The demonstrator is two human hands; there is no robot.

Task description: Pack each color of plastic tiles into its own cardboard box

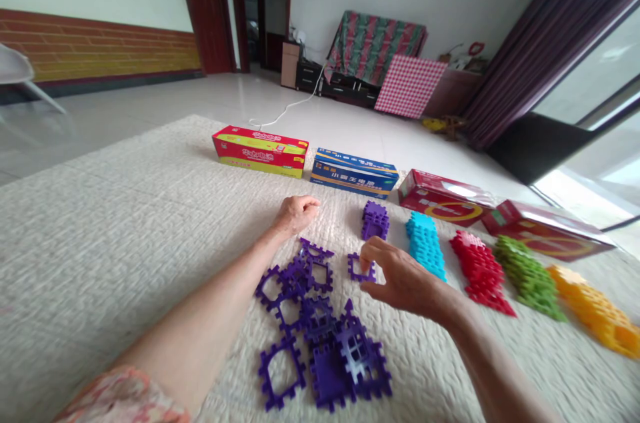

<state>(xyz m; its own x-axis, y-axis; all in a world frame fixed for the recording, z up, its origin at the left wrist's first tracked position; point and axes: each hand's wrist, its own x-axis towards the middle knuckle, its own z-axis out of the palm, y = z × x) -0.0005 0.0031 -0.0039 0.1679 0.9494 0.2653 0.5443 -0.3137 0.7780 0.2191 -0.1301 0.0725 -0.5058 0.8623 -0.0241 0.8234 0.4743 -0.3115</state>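
My left hand (297,214) is closed in a loose fist over the quilted mat, and no object shows in its fingers. My right hand (400,275) is curved, thumb and forefinger apart, with the fingertips at the right side of a square purple interlocking frame piece (353,267). Whether they grip it is hard to see. Behind that piece lies a purple stack of interlocking pieces (375,220). Between my forearms spreads a loose heap of purple interlocking pieces (331,373), some solid and some open frames, including a window-like one with a pale lattice (354,351).
Rows of blue (425,246), red (481,273), green (530,278) and yellow pieces (595,308) lie to the right. Behind stand a red-yellow box (261,153), a blue box (354,174) and two dark red boxes (445,198), along the far side of the mat (150,210).
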